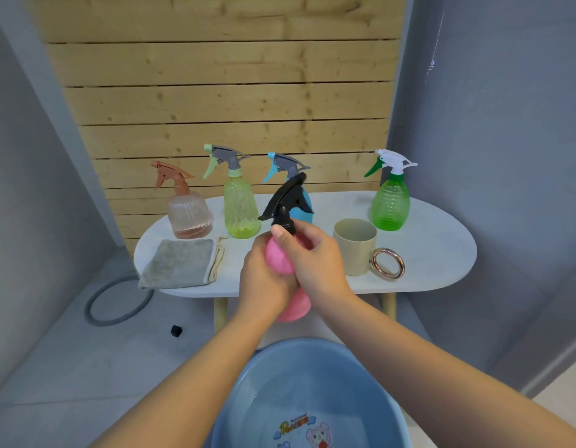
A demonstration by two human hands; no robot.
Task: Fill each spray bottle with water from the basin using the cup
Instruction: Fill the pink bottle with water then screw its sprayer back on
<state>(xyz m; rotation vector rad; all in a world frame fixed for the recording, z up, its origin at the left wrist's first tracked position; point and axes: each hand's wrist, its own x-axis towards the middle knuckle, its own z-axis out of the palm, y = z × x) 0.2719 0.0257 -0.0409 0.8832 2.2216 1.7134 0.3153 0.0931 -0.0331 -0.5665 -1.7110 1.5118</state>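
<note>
A pink spray bottle (278, 258) with a black trigger head (288, 202) is held in the air in front of the table, above the blue basin (247, 392). My left hand (264, 279) grips the pink body from the left. My right hand (312, 257) wraps the bottle's neck, thumb against the black collar. On the white table (435, 253) stand a brownish bottle (188, 215), a yellow-green bottle (239, 208), a blue bottle (304, 202) partly hidden behind the black head, and a green bottle (390, 202). A beige cup (356, 247) with a metal ring handle stands right of my hands.
A folded grey cloth (180, 263) lies on the table's left part. A grey hose loop (118, 302) and a small black object (176, 330) lie on the floor at the left. A slatted wooden panel (228, 92) stands behind the table.
</note>
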